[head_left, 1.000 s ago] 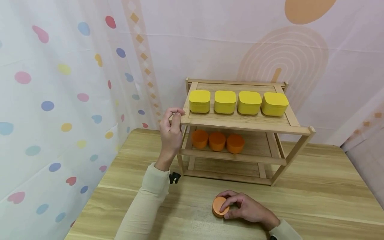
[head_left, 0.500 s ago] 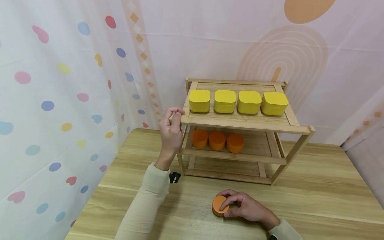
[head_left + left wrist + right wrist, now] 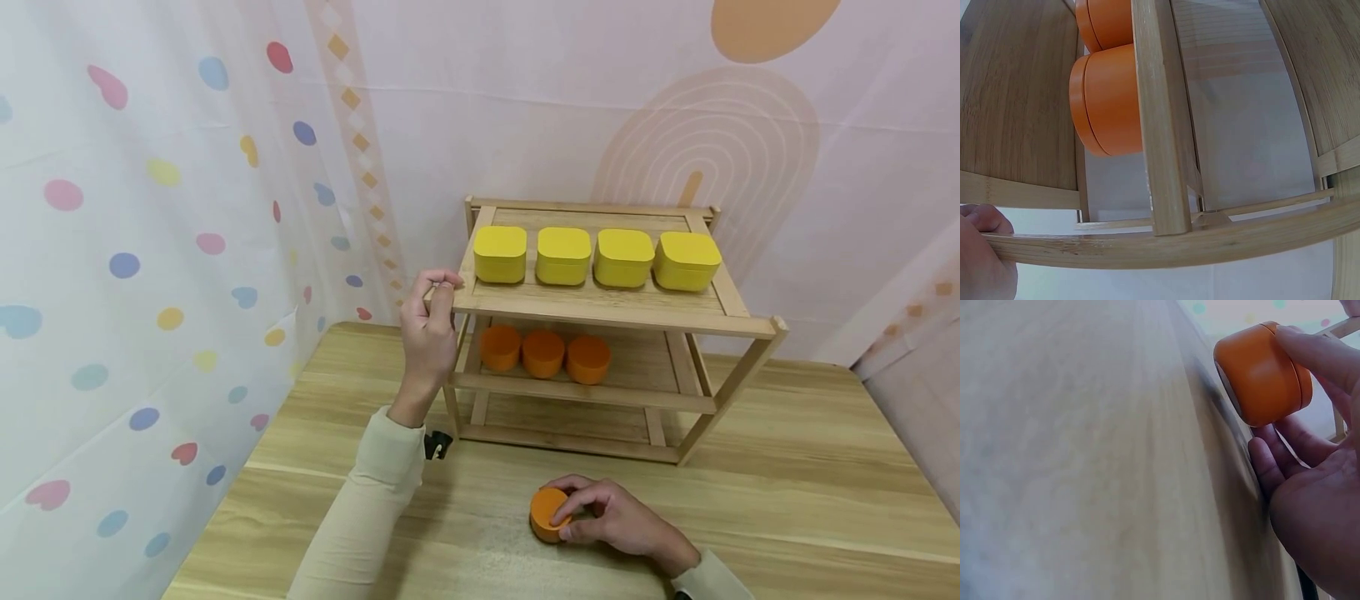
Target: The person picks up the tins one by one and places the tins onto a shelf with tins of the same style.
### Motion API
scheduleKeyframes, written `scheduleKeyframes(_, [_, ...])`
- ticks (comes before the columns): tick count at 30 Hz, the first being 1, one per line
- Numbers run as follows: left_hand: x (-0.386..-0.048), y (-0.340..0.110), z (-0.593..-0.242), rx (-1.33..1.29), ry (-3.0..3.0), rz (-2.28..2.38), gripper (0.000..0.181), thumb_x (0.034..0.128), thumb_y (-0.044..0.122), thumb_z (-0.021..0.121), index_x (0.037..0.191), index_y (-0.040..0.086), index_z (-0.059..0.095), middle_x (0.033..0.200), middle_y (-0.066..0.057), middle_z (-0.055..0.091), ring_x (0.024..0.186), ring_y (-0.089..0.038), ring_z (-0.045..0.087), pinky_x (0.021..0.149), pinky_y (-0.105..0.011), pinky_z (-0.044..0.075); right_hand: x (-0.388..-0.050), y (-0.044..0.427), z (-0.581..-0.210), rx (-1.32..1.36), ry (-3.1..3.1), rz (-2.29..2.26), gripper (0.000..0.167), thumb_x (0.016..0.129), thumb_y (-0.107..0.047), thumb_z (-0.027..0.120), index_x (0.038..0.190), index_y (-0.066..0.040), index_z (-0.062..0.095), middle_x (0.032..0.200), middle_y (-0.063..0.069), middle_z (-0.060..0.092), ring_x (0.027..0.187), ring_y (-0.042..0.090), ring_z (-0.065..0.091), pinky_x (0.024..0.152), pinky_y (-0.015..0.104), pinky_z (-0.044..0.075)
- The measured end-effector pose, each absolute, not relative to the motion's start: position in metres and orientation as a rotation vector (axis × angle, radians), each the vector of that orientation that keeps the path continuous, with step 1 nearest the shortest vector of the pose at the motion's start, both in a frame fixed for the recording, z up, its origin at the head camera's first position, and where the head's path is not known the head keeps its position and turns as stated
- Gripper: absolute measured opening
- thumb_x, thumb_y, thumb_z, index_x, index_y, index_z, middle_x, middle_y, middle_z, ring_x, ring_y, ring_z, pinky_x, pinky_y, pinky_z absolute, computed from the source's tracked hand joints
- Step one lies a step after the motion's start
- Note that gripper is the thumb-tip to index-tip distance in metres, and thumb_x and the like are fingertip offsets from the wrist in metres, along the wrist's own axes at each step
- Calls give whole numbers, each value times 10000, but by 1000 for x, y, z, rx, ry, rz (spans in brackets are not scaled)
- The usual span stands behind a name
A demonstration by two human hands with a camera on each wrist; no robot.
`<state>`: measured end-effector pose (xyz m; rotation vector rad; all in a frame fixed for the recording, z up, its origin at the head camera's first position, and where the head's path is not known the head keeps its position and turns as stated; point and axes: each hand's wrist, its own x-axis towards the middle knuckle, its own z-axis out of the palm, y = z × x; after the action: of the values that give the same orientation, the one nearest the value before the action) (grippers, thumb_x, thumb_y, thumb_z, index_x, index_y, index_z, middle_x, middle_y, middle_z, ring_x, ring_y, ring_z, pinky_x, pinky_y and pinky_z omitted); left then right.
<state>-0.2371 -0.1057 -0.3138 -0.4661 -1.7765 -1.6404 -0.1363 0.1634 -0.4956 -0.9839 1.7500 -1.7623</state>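
Note:
My left hand grips the front left corner of a three-tier wooden shelf rack. In the left wrist view, part of that hand curls over the rack's side rail. Down in front of the rack, my right hand pinches a round orange tin by its sides, one finger over its top. The right wrist view shows the thumb on the lid of this tin, whose base looks tilted toward the tabletop; whether it touches is unclear.
Several yellow square tins stand in a row on the top shelf. Three orange round tins sit at the left of the middle shelf. A wooden table carries the rack, with patterned curtains behind and at the left.

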Motion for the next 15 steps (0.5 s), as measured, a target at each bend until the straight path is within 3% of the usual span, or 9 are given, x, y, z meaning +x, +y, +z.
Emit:
scheduleKeyframes(5, [-237, -105, -314, -464, -1782, -1641, 280, 1023, 193, 396, 1009, 12, 609, 488, 14, 327, 381, -117, 259, 350, -250, 213, -137, 163, -493, -1013, 1753, -1782, 164, 924, -8, 646, 1064, 42, 714, 1393, 318, 468, 1257, 134, 524, 974, 292, 498])
scheduleKeyframes(15, [-237, -106, -314, -456, -1787, -1628, 277, 1022, 192, 397, 1007, 20, 614, 485, 8, 324, 374, -118, 257, 341, -254, 215, -138, 164, -477, -1051, 1846, -1737, 158, 923, -26, 655, 1056, -10, 739, 1395, 260, 497, 1255, 162, 523, 1008, 290, 463])
